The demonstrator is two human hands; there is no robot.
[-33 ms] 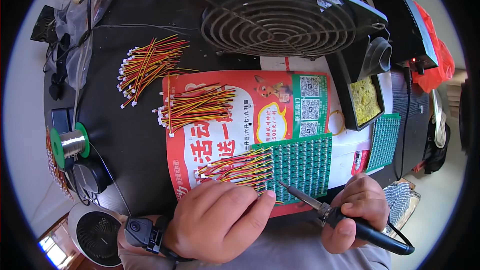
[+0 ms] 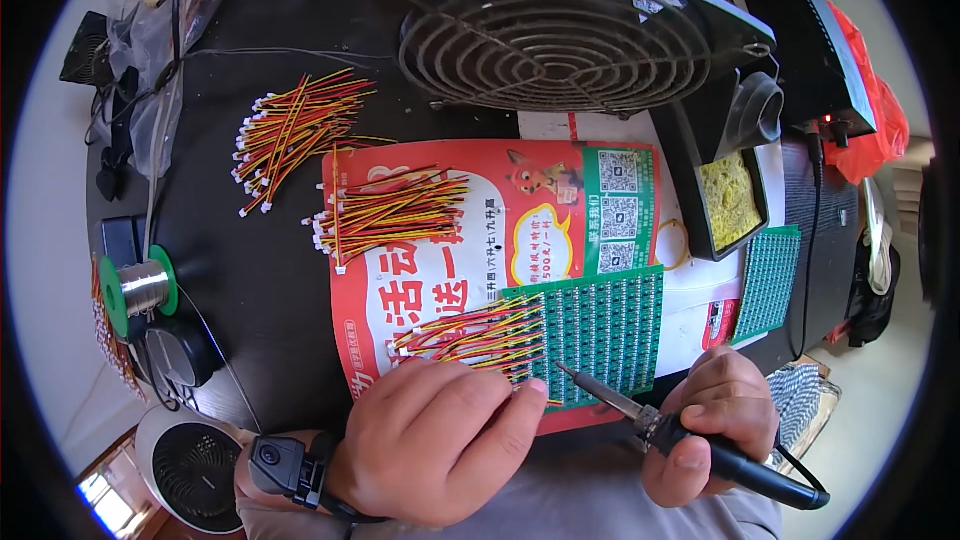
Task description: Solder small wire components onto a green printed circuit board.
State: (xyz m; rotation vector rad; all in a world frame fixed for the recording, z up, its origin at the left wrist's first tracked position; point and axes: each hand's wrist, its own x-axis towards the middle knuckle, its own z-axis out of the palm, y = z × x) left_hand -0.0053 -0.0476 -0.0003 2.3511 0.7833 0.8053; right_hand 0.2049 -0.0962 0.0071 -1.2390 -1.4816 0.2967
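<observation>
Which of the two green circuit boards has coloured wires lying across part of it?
The near board on the red poster: red, yellow and black wires cover part of its left side. The other board, farther right, shows none.

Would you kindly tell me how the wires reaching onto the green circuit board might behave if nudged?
The wires would probably flex, as they look thin and several bow gently. They also seem likely to be light, given that thinness. Their white connectors might snag one another, being crowded close together.
</observation>
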